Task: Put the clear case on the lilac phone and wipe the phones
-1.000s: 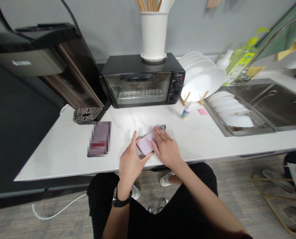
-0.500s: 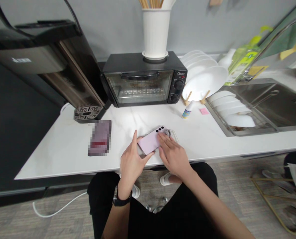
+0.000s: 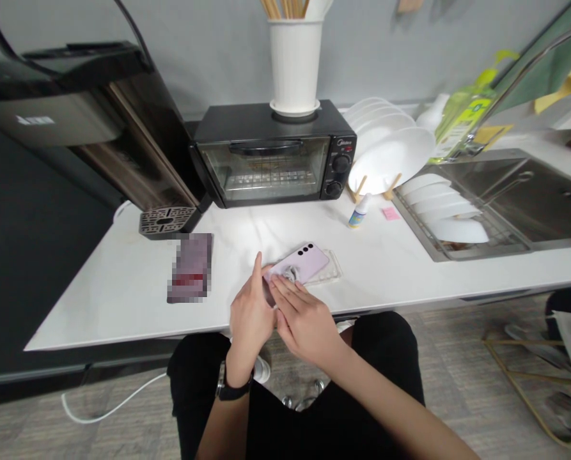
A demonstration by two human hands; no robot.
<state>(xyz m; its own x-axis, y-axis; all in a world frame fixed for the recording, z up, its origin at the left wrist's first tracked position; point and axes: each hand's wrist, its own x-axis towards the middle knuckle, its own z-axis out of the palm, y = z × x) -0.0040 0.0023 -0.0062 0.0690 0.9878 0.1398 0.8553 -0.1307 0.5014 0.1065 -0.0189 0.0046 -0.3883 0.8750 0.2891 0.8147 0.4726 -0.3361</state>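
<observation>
A light purple phone lies back up on the white counter, its three camera lenses at the upper right end. My left hand holds the phone's lower left end, thumb and fingers at its edges. My right hand presses a small grey cloth onto the phone's back with its fingers together. Most of the cloth is hidden under the fingers. A clear phone case lies partly behind the phone, at its right.
Left of my hands lies a dark purple blurred item. A small spray bottle and a pink pad are farther back. Behind stand a toaster oven, a drink machine and white plates; a sink is at the right.
My right hand has slid the cloth from the camera end down and left toward the phone's lower end. The camera end and clear case now show more. My left hand stays at the phone's edge.
</observation>
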